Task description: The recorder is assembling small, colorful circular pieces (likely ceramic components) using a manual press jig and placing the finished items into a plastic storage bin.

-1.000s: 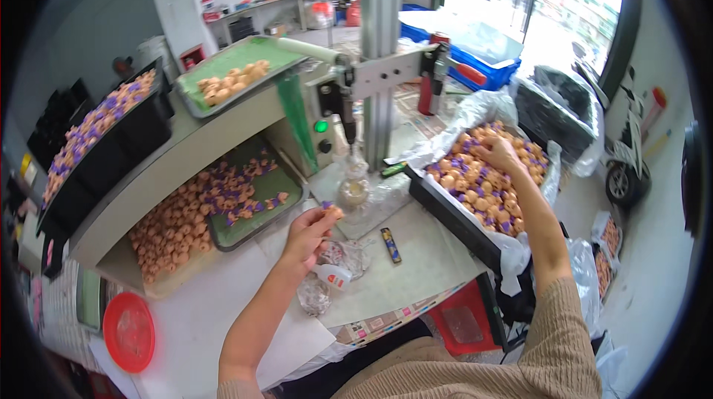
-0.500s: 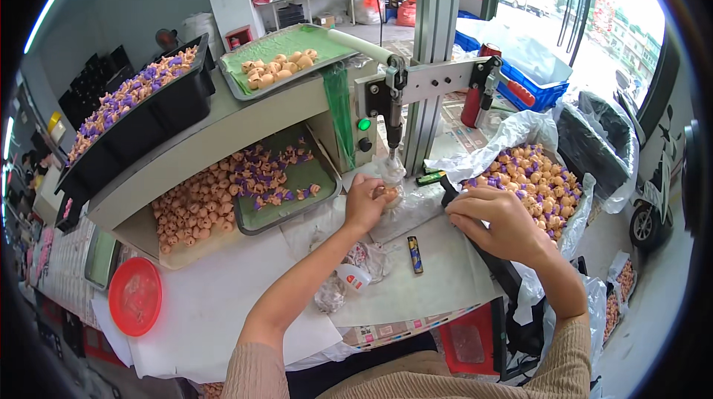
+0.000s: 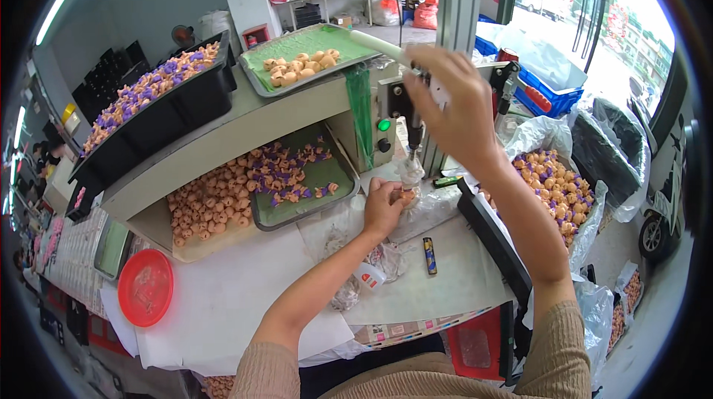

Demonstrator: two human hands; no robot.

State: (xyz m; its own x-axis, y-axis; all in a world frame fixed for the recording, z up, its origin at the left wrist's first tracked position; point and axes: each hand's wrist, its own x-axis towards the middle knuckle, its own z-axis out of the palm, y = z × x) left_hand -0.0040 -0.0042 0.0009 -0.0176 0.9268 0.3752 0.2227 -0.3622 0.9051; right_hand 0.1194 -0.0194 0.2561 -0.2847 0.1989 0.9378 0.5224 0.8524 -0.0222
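My left hand point(image 3: 382, 209) is closed on a small peach-coloured doll part point(image 3: 407, 197), holding it under the tip of a bench press point(image 3: 416, 139). The doll part is mostly hidden by my fingers and by clear plastic wrapped around the press tip. My right hand point(image 3: 453, 102) is raised in front of the press head, slightly blurred, with thumb and fingers apart. Its fingertips are close to the base of the pale lever handle point(image 3: 375, 44); whether they touch it is unclear. A green light point(image 3: 384, 125) glows on the press housing.
Round peach heads point(image 3: 208, 209) and a tray of purple-and-peach figures point(image 3: 297, 206) fill the shelf. Assembled pieces point(image 3: 546, 195) lie in a plastic-lined container at right. A black bin point(image 3: 156, 105), head tray point(image 3: 301, 68), red bowl point(image 3: 145, 287) and small battery-like cylinder point(image 3: 430, 255) surround the workplace.
My right hand has risen from the black tray edge at the right to the press lever. My left hand stays under the press tip. The whole view has shifted slightly.
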